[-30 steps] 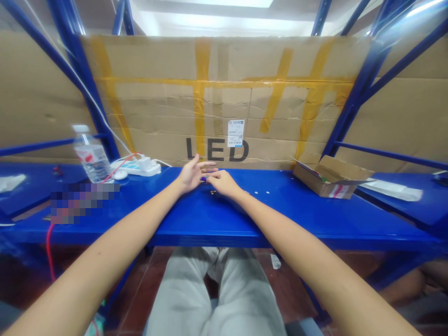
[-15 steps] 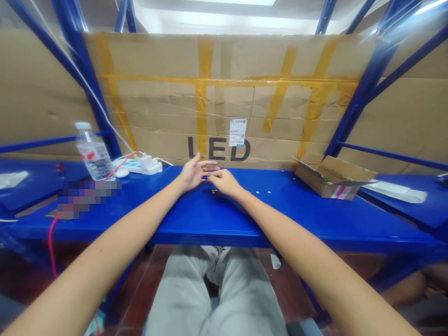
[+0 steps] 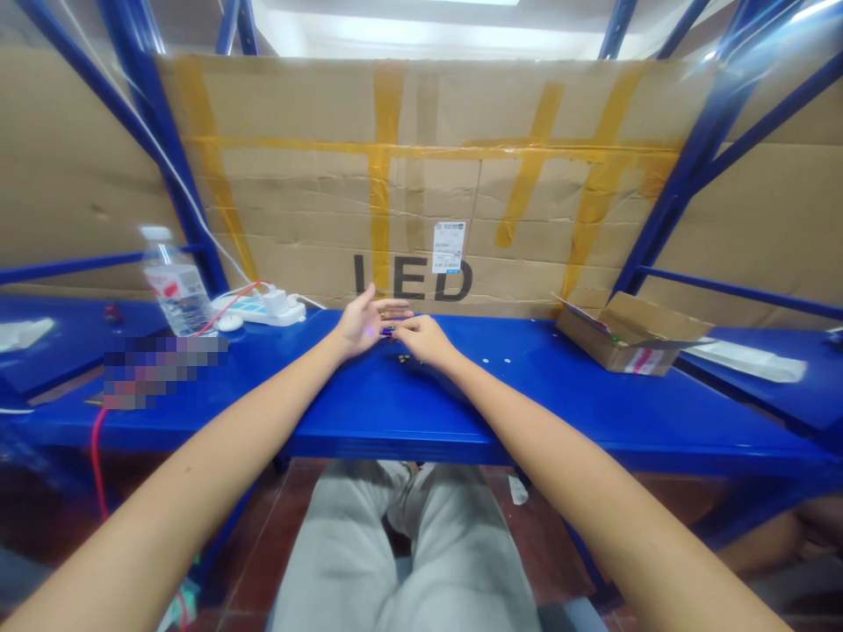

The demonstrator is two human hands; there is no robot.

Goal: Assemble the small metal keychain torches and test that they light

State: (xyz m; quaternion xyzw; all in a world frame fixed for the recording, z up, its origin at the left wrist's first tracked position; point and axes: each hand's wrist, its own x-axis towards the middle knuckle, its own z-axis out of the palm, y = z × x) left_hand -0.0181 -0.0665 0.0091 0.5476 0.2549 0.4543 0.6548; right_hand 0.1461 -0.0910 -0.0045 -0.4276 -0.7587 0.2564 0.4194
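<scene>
My right hand (image 3: pixel 427 340) pinches a small purple flashlight (image 3: pixel 387 332) between thumb and fingers, its end turned toward my left palm. A faint violet glow shows on that palm. My left hand (image 3: pixel 369 326) is open, palm turned to the right, fingers stretched behind the flashlight; whether they touch it I cannot tell. Below the hands, a few tiny gold-coloured pieces (image 3: pixel 403 358) lie on the blue table (image 3: pixel 395 408). Small white discs (image 3: pixel 496 361) lie to the right of my right hand.
An open cardboard box (image 3: pixel 629 338) stands on the right. To the left are a water bottle (image 3: pixel 176 285), a white power strip (image 3: pixel 263 307) with cables, and a pixelated object (image 3: pixel 164 369). A large taped carton (image 3: pixel 303 193) walls off the back.
A violet glow has appeared on my left palm beside the flashlight. Both hands keep nearly the same place; the view has shifted very slightly.
</scene>
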